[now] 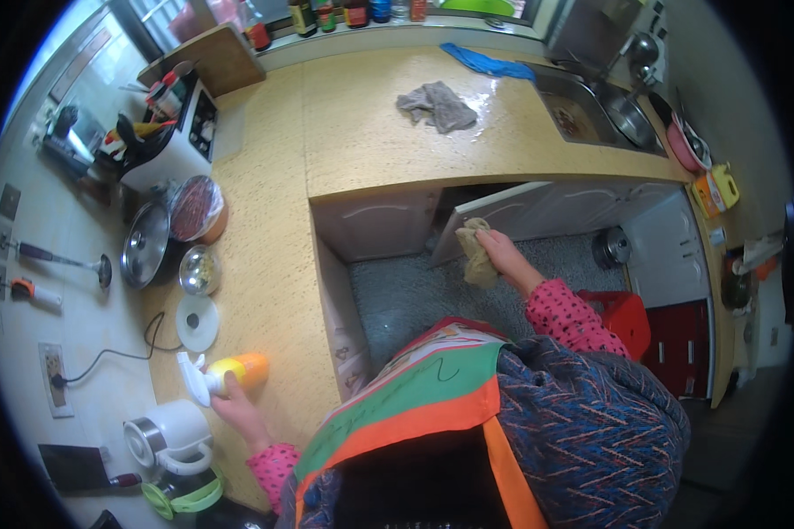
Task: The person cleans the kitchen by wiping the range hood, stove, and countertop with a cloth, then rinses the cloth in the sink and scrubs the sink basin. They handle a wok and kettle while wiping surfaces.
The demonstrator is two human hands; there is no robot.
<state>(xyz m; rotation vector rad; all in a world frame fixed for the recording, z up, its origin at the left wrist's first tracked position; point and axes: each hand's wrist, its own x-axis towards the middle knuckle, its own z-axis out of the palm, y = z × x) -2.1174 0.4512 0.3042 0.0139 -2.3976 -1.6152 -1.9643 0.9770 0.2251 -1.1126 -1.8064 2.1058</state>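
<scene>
My left hand (235, 405) is closed around an orange spray bottle (246, 369) with a white trigger head, over the left counter. Close to it are a white electric kettle (175, 430) and a round white lid (197, 323) with a dark knob. In my right hand (506, 256) is a crumpled tan cloth (476, 254), hanging in front of a cabinet door (496, 210) that stands ajar. A second, greyish cloth (440, 107) lies bunched on the wet far counter.
A steel sink (582, 112) is set into the far counter, with a blue cloth (486, 63) beside it. A red plastic stool (618, 321) and a metal pot (612, 248) stand on the floor at right. Along the left wall are a glass bowl (200, 270) and a lidded pan (145, 244).
</scene>
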